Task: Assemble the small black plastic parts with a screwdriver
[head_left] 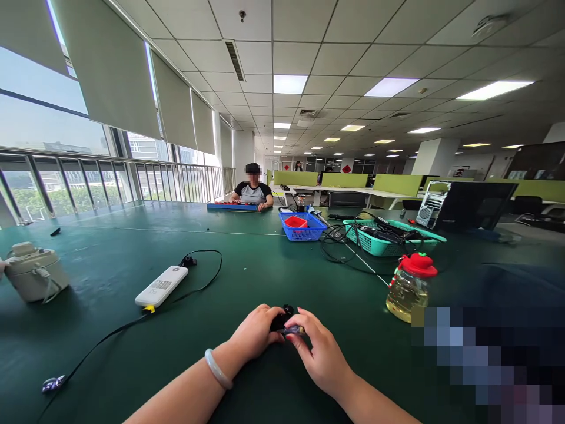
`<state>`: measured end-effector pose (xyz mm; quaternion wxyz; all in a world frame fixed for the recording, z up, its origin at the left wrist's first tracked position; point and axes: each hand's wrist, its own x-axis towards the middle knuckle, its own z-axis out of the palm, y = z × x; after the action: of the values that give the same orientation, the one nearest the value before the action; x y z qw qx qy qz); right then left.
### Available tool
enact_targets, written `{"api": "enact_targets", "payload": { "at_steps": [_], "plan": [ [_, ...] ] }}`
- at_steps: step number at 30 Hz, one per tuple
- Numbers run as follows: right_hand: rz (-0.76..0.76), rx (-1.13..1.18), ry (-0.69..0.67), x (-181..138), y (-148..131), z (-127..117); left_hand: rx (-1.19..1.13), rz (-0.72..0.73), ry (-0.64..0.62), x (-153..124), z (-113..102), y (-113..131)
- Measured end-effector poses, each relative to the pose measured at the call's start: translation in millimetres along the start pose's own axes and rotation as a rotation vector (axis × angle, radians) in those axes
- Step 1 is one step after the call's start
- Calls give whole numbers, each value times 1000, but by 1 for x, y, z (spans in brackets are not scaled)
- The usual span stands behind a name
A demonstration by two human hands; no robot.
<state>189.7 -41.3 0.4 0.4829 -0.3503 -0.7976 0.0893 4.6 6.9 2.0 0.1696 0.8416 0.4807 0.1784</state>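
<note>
Low over the green table, my left hand (pixel 252 331) is closed round a small black object (pixel 288 311). Its kind is hard to make out, since my fingers cover most of it. From the other side my right hand (pixel 321 352) pinches what looks like a small screwdriver (pixel 295 330) with a translucent bluish handle. The tool points left, toward the black object and my left thumb; whether its tip touches is hidden. Both hands are close together, fingertips nearly meeting.
A jar with a red lid (pixel 408 288) stands to the right. Left are a white power bank (pixel 162 287) with a black strap and a beige flask (pixel 36 274). Beyond lie a blue basket (pixel 304 234) and a teal basket (pixel 375 244) of cables. A person (pixel 253 191) sits opposite.
</note>
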Motion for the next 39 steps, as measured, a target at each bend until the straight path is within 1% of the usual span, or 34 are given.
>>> {"api": "enact_targets", "payload": {
  "at_steps": [6,9,11,13,20,26,29,31,34,37,39],
  "plan": [
    [-81,7,13,0,-5,-5,11,30,23,-3,1,1],
    [-150,-1,80,0,-3,-7,18,50,35,-3,3,0],
    [-146,-19,118,-1,0,-6,26,53,37,-3,4,0],
    [-93,-31,116,-2,3,-5,34,57,39,-3,4,-1],
    [135,39,26,1,11,-1,47,103,63,-4,3,1],
    [245,88,-19,6,12,-7,41,150,92,-6,0,4],
    [275,117,-9,5,13,-8,47,173,98,-7,-2,6],
    [282,166,22,4,15,-9,56,184,102,-7,-3,7],
    [292,301,139,3,19,-11,68,178,134,-7,-3,8],
    [324,391,284,3,27,-15,87,84,239,-5,-1,6],
    [365,374,338,3,36,-17,115,-15,292,-4,0,4]
  ]
}}
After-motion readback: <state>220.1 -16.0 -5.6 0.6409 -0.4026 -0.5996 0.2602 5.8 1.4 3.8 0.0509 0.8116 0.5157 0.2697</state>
